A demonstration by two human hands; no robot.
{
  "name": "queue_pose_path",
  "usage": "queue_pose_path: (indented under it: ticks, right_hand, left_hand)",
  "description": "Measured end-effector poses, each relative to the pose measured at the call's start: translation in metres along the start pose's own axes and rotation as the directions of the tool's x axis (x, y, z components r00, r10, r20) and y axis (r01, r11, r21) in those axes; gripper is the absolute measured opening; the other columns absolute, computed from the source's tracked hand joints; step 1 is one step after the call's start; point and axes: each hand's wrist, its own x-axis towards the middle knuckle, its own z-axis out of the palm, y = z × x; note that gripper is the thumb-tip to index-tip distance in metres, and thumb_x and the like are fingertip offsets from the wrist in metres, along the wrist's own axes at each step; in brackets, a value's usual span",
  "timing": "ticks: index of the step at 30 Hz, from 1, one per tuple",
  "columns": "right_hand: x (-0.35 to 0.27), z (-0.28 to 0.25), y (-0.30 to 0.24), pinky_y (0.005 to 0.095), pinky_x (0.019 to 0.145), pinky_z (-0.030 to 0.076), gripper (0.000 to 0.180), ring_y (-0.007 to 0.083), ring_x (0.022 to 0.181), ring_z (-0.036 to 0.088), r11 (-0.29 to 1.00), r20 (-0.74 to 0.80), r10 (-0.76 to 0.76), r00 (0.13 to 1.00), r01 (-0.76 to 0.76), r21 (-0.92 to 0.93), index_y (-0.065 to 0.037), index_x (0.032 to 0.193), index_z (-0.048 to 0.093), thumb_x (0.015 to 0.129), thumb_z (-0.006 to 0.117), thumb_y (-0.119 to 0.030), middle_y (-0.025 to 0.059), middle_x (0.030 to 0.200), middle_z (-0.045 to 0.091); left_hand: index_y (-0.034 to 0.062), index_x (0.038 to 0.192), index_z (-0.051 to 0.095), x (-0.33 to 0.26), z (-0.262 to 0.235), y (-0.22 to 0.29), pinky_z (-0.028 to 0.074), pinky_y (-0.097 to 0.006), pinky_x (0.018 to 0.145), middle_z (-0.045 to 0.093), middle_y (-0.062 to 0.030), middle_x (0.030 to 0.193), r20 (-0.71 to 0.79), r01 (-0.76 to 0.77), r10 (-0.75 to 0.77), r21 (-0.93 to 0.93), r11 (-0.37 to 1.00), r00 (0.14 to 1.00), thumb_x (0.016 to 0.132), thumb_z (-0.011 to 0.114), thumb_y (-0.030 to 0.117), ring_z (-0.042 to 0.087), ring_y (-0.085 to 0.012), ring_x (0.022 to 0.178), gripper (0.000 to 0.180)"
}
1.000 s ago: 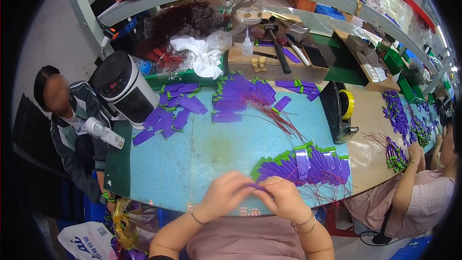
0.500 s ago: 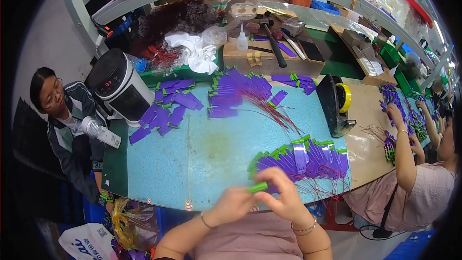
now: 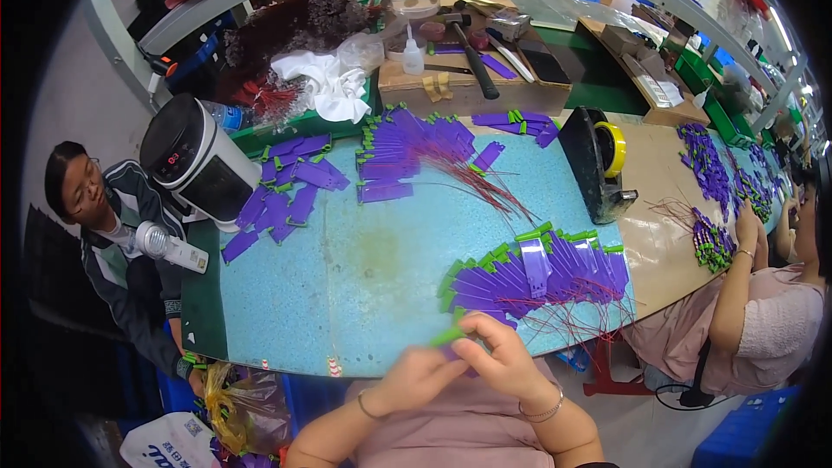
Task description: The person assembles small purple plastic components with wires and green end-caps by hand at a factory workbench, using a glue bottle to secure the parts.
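Close to the bench's near edge, my right hand (image 3: 503, 360) pinches a small purple strip with a green end piece (image 3: 447, 336) between thumb and forefinger. My left hand (image 3: 418, 374) is closed against the same strip from below, its fingers slightly blurred. Just beyond my right hand lies a fanned row of purple strips (image 3: 563, 276) with green ends and thin red wires (image 3: 568, 312) trailing toward me. Farther back on the blue mat (image 3: 295, 295) is another fan of purple strips (image 3: 399, 156), its red wires running to the right.
Loose purple strips (image 3: 290, 199) lie beside a white-and-black appliance (image 3: 204, 160) at left. A black tape dispenser (image 3: 585, 165) with yellow tape stands at right. A wooden box (image 3: 407, 95) carries a hammer (image 3: 477, 65) and white bottle (image 3: 412, 54). Co-workers sit on both sides.
The green-ended strip has turned more upright and shifted slightly left, with my hands closer together around it. The whole view has shifted a little. The right co-worker's arm has moved.
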Motion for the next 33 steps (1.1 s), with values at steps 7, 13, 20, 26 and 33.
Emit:
queue_pose_path:
  ticks: [7, 13, 20, 26, 33]
  right_hand:
    - [-0.020, -0.009, 0.004, 0.0363, 0.068, 0.046, 0.014, 0.0279, 0.076, 0.061, 0.848, -0.043, -0.370, 0.928, 0.318, -0.424, -0.002, 0.092, 0.066, 0.081, 0.071, -0.009, 0.0110, 0.083, 0.064]
    - [-0.033, -0.024, 0.017, 0.0364, 0.067, 0.042, 0.015, 0.0260, 0.077, 0.060, 0.717, -0.026, -0.325, 0.945, 0.228, -0.658, -0.007, 0.091, 0.065, 0.078, 0.072, -0.011, 0.0081, 0.086, 0.064]
    - [0.015, -0.062, 0.010, 0.0416, 0.077, 0.040, 0.036, 0.0309, 0.089, 0.054, 0.427, -0.273, -0.434, 0.858, -0.071, -0.901, -0.002, 0.105, 0.059, 0.079, 0.074, -0.021, 0.0128, 0.096, 0.059]
    - [0.033, -0.081, 0.020, 0.0397, 0.073, 0.038, 0.026, 0.0278, 0.086, 0.054, 0.393, -0.296, -0.447, 0.844, -0.111, -0.913, -0.004, 0.099, 0.061, 0.078, 0.073, -0.013, 0.0100, 0.092, 0.059]
    - [-0.007, -0.042, -0.001, 0.0395, 0.072, 0.038, 0.016, 0.0255, 0.079, 0.055, 0.631, -0.065, -0.315, 0.947, 0.158, -0.759, -0.006, 0.086, 0.064, 0.075, 0.075, -0.010, 0.0070, 0.084, 0.061]
  left_hand:
    - [-0.0014, 0.105, 0.070, -0.012, -0.002, -0.025, 0.053, -0.030, 0.075, 0.072, -0.0145, 0.088, 0.041, 0.175, -0.172, -0.108, 0.979, 0.984, 0.095, 0.060, 0.019, 0.068, -0.0167, 0.080, 0.025]
    - [0.0032, 0.106, 0.067, 0.013, -0.014, 0.006, 0.049, -0.032, 0.081, 0.069, -0.0107, 0.102, -0.163, -0.122, 0.155, 0.195, 0.973, 0.974, 0.087, 0.069, 0.014, 0.066, -0.0227, 0.092, 0.022]
    - [0.0069, 0.092, 0.063, 0.033, -0.022, -0.012, 0.039, -0.045, 0.095, 0.057, -0.0159, 0.124, -0.031, -0.241, 0.386, 0.733, 0.636, 0.922, 0.075, 0.077, 0.013, 0.058, -0.0320, 0.098, 0.023]
    - [0.0059, 0.108, 0.055, 0.077, -0.020, -0.021, 0.037, -0.044, 0.104, 0.038, -0.0244, 0.143, 0.000, -0.242, 0.295, 0.573, 0.783, 0.956, 0.076, 0.078, 0.015, 0.047, -0.0390, 0.125, 0.041]
    - [0.0020, 0.141, 0.029, 0.081, -0.039, -0.032, 0.031, -0.044, 0.112, 0.030, -0.0229, 0.151, 0.040, -0.277, 0.309, 0.565, 0.778, 0.950, 0.077, 0.076, 0.017, 0.038, -0.0388, 0.135, 0.081]
